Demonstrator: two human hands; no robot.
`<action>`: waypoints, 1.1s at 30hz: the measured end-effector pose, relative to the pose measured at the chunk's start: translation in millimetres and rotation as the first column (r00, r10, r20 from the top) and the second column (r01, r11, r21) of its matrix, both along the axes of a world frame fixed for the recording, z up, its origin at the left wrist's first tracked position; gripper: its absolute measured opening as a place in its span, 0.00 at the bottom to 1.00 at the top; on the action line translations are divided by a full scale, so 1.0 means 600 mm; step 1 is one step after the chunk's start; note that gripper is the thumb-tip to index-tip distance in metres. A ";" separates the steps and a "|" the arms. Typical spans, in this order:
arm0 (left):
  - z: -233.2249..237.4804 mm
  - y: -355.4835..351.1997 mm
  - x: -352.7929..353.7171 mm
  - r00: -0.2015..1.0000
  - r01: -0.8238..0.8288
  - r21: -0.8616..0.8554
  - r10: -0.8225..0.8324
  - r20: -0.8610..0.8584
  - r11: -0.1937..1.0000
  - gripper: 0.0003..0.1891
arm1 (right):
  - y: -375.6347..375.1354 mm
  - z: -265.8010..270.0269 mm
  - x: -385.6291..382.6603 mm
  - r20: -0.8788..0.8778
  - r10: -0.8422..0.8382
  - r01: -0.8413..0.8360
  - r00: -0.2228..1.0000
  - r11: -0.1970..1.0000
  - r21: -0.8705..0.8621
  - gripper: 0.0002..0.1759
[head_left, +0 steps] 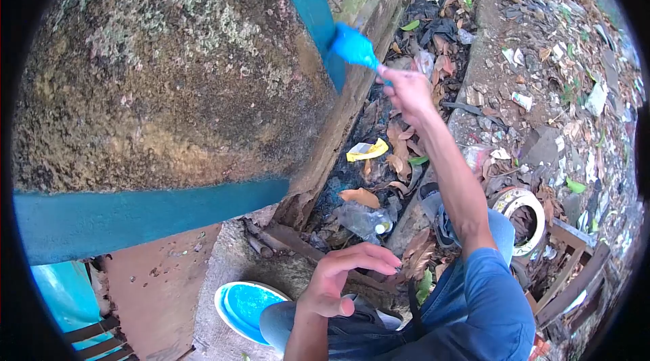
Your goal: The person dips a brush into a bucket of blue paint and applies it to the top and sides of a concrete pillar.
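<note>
My right hand is closed round the handle of a paintbrush coated in bright blue paint. Its bristles touch or nearly touch the lower end of a blue-painted strip along the edge of a rough, mottled wall. My left hand hovers above my lap, fingers bent and thumb apart, with nothing in it. Just left of my knee, a round white-rimmed container holds blue paint; my leg hides part of it.
Another blue band runs along the wall's lower edge. A ditch beside the wall holds dry leaves, a yellow wrapper and a clear plastic bottle. On the right lie a whitish ring-shaped object, wooden pieces and scattered litter.
</note>
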State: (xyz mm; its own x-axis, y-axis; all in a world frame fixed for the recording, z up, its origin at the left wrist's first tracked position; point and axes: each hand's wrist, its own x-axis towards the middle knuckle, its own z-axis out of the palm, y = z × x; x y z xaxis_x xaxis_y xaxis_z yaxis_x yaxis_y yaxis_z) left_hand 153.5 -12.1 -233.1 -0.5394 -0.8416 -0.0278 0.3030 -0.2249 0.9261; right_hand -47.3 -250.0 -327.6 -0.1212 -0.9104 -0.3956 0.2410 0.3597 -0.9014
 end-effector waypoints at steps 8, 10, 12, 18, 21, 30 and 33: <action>0.006 0.010 0.001 1.000 -0.008 0.004 0.008 0.000 1.000 0.42 | 0.002 0.090 0.017 0.226 0.015 0.064 0.974 0.939 -0.337 0.16; 0.008 0.009 -0.001 1.000 0.004 -0.015 -0.004 -0.006 1.000 0.42 | -0.006 0.028 0.024 0.094 0.091 -0.066 0.991 0.967 -0.245 0.16; 0.010 0.008 0.001 1.000 0.002 -0.013 -0.002 0.001 1.000 0.42 | 0.004 -0.027 0.029 0.028 0.082 -0.076 0.996 0.982 -0.173 0.17; 0.008 0.010 -0.001 1.000 -0.010 -0.009 0.010 0.002 1.000 0.42 | 0.033 -0.214 0.021 -0.194 0.087 -0.077 0.977 0.995 0.058 0.16; 0.007 0.014 -0.001 1.000 -0.012 -0.005 0.012 0.007 1.000 0.42 | 0.031 -0.284 0.016 -0.442 0.083 -0.055 0.893 0.996 0.077 0.18; 0.013 0.026 0.005 1.000 -0.011 -0.029 0.011 -0.002 1.000 0.43 | -0.006 -0.092 0.020 -0.605 0.199 -0.209 0.771 0.976 0.056 0.18; 0.014 0.029 0.007 1.000 -0.017 -0.032 0.017 -0.004 0.999 0.43 | 0.000 -0.030 0.017 -0.463 0.130 -0.159 0.877 0.987 -0.024 0.18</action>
State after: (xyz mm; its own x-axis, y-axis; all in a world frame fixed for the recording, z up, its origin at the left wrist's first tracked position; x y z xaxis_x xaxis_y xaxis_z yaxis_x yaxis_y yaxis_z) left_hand 157.9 5.5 -224.9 -0.5252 -0.8510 0.0012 0.3101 -0.1901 0.9315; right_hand -37.4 -249.9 -345.6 -0.1412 -0.9517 -0.2727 -0.2554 0.3012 -0.9187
